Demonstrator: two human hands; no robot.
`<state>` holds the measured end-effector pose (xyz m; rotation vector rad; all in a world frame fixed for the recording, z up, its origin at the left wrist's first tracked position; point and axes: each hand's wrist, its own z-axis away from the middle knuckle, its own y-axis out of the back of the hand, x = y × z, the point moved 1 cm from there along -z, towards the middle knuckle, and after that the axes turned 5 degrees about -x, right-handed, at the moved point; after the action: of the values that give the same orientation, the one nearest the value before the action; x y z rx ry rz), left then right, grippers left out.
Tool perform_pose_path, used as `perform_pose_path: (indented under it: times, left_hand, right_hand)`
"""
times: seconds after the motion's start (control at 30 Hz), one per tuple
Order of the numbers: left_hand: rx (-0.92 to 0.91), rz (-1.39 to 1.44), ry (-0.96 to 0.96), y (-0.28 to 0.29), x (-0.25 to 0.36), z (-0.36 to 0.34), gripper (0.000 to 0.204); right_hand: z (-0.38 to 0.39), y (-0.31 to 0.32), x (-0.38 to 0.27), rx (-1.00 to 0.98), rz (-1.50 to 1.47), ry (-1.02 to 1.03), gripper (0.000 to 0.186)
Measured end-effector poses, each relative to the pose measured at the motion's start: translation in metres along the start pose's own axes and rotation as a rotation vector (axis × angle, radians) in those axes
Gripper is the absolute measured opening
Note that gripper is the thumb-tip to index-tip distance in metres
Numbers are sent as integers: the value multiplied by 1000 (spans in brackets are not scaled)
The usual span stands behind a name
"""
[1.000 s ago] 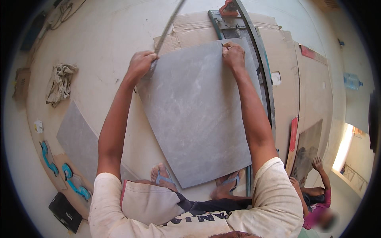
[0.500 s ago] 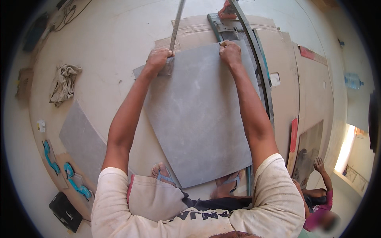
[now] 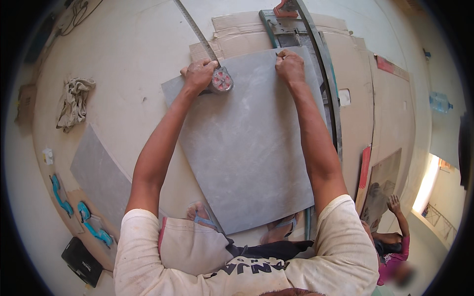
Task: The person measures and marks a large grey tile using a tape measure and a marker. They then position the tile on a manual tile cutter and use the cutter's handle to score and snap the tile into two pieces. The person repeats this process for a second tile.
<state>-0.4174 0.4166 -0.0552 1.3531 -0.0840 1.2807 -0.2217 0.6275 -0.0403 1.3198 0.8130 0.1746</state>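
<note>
A large grey tile (image 3: 244, 153) lies in front of me, its near edge just beyond my sandalled feet. My left hand (image 3: 198, 75) is closed round a tape measure (image 3: 222, 80) over the tile's far left part. The round side of its case, with red parts, faces up. Its metal blade (image 3: 195, 30) is drawn out and slants away to the far left. At the tile's far edge, to the right, my right hand (image 3: 290, 67) is closed in a pinch. A small dark tip pokes out of its fingers, too small to name.
A long tile cutter (image 3: 318, 64) runs along the tile's right side, over cardboard (image 3: 356, 118). Another grey tile (image 3: 101, 170), a crumpled cloth (image 3: 74, 103), turquoise suction lifters (image 3: 94, 225) and a black case (image 3: 82, 261) lie left. A co-worker (image 3: 395, 246) is at lower right.
My left hand has turned the tape measure, so its round side now shows. The blade has swung from pointing straight away to the far left. My right hand has shifted slightly right.
</note>
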Motion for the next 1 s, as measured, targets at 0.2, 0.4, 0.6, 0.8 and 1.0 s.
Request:
perform_pose_path:
  times: [0.2,0.4,0.6,0.8,1.0]
  left_hand:
    - [8,14,1,1,1,-2,38]
    - [27,-28,-9,3,9,4,38]
    - [17,-5,-12,3,11,5,37]
    - [46,-43,-59,-2,5,3,37]
    - [-5,-16,-1,2,11,2,37]
  right_hand:
    - [-2,2,0,-21,-7,19,18]
    - [0,1,1,-32,6,-10,18]
    - [-20,4,-9,-26,33,12,19]
    - [-7,-4,-1,43,-81,-30,18]
    - [16,-5,21,137,-526,-221,20]
